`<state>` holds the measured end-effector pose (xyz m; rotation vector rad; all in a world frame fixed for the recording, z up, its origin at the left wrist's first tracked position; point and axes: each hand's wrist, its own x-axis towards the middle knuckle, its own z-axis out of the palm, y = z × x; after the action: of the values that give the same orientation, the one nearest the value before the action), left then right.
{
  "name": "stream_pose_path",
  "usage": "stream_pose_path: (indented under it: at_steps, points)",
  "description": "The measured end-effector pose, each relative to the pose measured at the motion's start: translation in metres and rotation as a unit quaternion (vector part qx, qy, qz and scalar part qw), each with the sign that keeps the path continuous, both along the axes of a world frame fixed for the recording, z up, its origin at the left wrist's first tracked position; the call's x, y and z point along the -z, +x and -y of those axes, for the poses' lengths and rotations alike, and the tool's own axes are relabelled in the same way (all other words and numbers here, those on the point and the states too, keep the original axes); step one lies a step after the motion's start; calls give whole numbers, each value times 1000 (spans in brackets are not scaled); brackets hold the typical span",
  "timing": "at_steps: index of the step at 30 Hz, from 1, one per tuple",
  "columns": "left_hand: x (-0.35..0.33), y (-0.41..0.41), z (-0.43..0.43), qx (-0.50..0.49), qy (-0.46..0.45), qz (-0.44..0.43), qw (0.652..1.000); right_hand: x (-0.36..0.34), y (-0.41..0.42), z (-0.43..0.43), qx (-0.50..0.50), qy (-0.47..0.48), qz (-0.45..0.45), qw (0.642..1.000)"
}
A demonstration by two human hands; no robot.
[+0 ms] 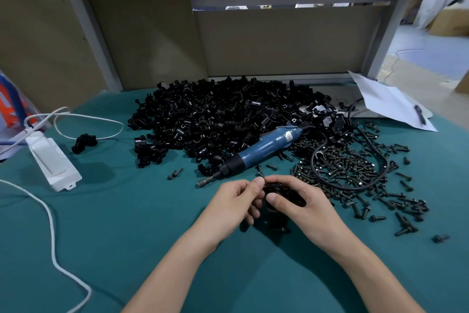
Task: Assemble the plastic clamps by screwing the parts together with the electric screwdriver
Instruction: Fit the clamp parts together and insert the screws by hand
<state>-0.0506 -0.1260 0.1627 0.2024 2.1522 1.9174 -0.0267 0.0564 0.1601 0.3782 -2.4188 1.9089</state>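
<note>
A black plastic clamp is held between both hands just above the green table. My right hand grips it from the right, thumb on top. My left hand pinches its left end with thumb and forefinger. The blue electric screwdriver lies on the table behind my hands, its bit pointing down-left, its black cable looping to the right. A big heap of black clamp parts fills the table's middle back. Loose dark screws lie scattered to the right.
A white power strip with white cords sits at the left. One assembled clamp lies beside it, others nearer the heap. White paper with a pen lies back right. A metal frame with cardboard panels stands behind.
</note>
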Motion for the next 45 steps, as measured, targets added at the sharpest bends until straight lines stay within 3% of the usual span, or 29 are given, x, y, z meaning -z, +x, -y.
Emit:
stream_pose_path:
  at_steps: [9,19,22,26,33,39,45]
  points:
    - [-7,1,7,29,-35,-49,998,-3,1,-2,-6,-23,18,1000]
    - [-1,2,0,-13,-115,-208,971,-4,1,-4,-6,-62,45,997]
    - [1,2,-4,-16,-37,-133,990,-7,3,-3,7,-57,34,998]
    - [-2,0,-2,10,-25,-36,999,-4,3,-4,6,-17,11,1000]
    - [-9,1,6,64,91,102,989,-3,-1,-3,-6,17,-13,1000]
    - [-12,5,7,75,81,72,991,-4,0,-2,-10,13,-8,1000]
    - [-8,2,6,51,-9,-58,997,-6,1,-3,-18,-7,-9,1000]
